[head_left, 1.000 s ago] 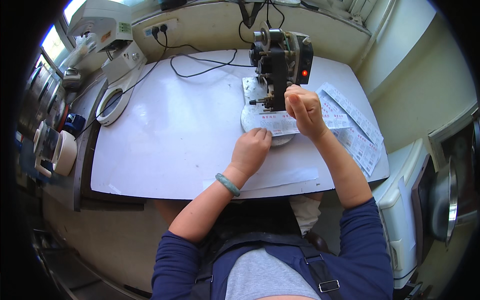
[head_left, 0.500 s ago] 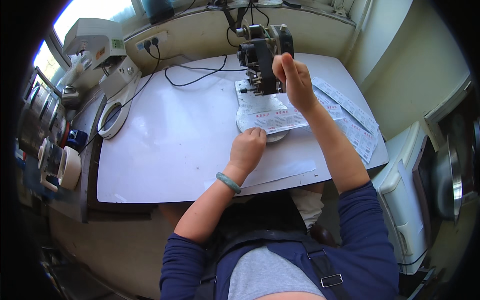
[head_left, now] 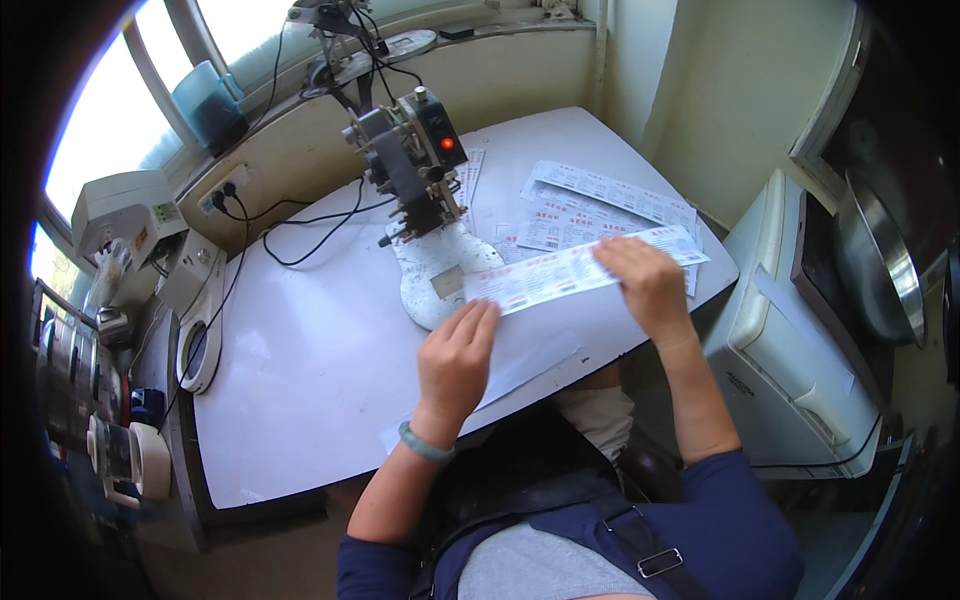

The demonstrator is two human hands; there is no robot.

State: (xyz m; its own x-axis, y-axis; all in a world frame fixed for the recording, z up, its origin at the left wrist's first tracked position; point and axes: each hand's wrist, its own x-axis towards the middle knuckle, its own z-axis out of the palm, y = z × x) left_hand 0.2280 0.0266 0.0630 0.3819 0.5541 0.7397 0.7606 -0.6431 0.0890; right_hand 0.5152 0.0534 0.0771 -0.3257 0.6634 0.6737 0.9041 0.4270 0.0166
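The right hand, formerly beside the boxy black metal press at 10 o'clock, now holds the long white printed paper strip toward 3 o'clock; the left hand grips its 9-o'clock end.

Right hand off the machine, now on right part of label strip. Strip shifted right, mostly off base plate; left hand moved rightward with it.

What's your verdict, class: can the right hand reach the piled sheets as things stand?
Probably yes: the right hand is close to the piled sheets; the printed strip overlaps their near side, leaving the rest open.
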